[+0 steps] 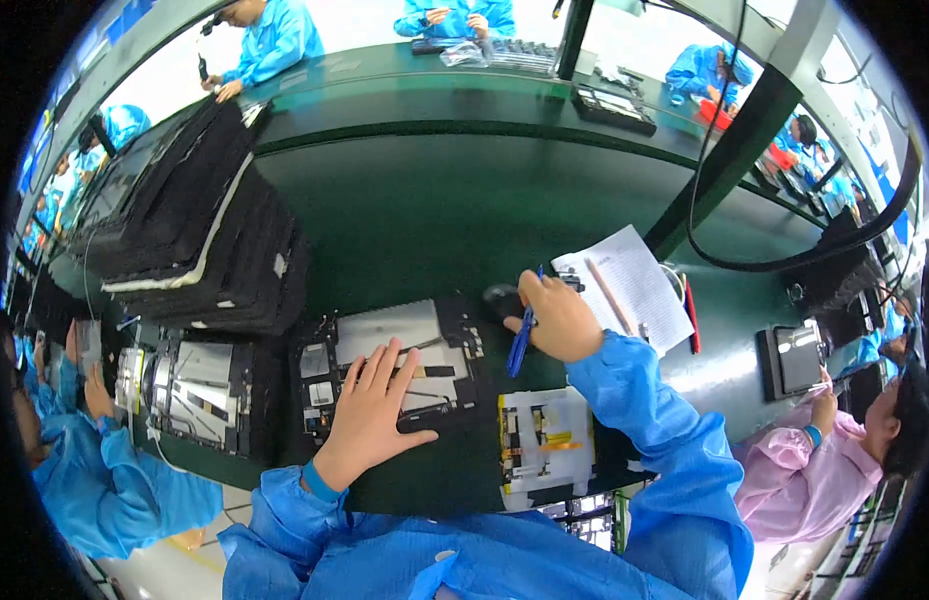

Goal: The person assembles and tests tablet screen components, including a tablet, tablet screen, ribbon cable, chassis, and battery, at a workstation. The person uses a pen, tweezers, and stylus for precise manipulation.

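Observation:
My left hand [379,410] lies flat with fingers spread on an opened tablet-like device [389,325] with silver plates and black edges. My right hand [559,318] is closed around a slim blue tool [520,348], whose exact kind I cannot make out. Beside its fingers sits a small dark rounded object [500,299]. Just below the right hand, a pale panel [569,440] with yellow and orange strips rests near the table's front edge.
A tall stack of black foam trays [184,230] stands at left, with another opened device [199,395] before it. Right are a paper pad [639,275] with a pencil [609,295], a red pen [693,315] and a metal post [729,165]. Co-workers sit on both sides and opposite.

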The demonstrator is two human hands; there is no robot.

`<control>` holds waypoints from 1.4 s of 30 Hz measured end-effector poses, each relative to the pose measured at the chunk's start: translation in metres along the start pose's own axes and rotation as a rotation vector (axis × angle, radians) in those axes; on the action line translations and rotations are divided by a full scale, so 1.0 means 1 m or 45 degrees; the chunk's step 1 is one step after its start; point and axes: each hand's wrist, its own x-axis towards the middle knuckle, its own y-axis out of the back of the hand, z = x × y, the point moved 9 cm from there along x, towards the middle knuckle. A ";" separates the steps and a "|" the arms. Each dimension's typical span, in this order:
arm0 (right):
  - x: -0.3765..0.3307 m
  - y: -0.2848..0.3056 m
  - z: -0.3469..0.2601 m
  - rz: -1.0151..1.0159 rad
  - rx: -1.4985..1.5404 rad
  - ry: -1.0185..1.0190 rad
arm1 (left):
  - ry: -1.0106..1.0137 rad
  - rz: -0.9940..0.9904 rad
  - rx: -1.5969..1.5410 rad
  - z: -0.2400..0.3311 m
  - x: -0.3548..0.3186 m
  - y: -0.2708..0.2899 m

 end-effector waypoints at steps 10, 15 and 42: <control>0.022 -0.027 0.167 -0.052 1.249 -0.438 | 0.014 0.019 0.092 -0.042 0.096 -0.011; 0.017 -0.027 0.161 0.013 1.267 -0.387 | 0.006 0.054 0.091 -0.069 0.156 -0.014; 0.050 -0.050 0.000 -0.116 -0.643 0.388 | 0.071 0.536 -0.378 -0.011 -0.052 0.101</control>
